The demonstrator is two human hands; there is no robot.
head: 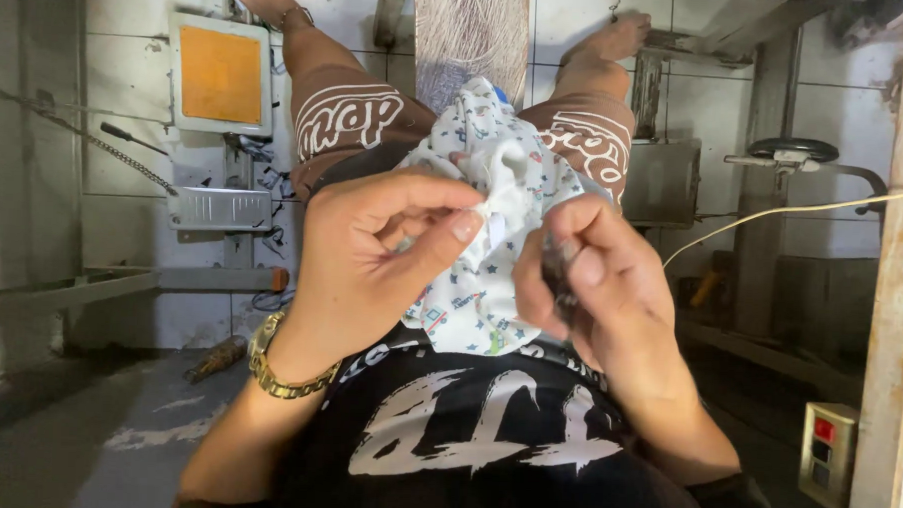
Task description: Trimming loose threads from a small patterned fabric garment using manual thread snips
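A view from a head-worn camera looks straight down at a seated person's lap and two bare hands. The left hand (372, 251) is raised in the middle of the picture, its thumb and forefinger pinched together on a fold of a small white printed garment (494, 185). A gold wristwatch (280, 363) circles the left wrist. The right hand (596, 279) sits just beside the left, fingers curled closed around a small dark object (561, 273) that is too hidden to name; it also touches the edge of the cloth.

The garment looks like baby clothing, white with tiny coloured stars and figures. It is bunched up between and behind the two hands, resting over the lap and reaching up toward the knees.

The person wears a black shirt (485, 435) with large white lettering and brown shorts (346, 115) with white lettering. Both bare legs stretch away toward the top of the picture, feet resting on a white tiled floor (124, 172).

On the floor to the left lies a white frame holding an orange panel (218, 76), with a chain (76, 131) running diagonally near it. To the right, a thin pale cord (773, 215) crosses toward a wooden post (897, 250), and a small switch box (827, 452) with a red button is fixed low on that post.
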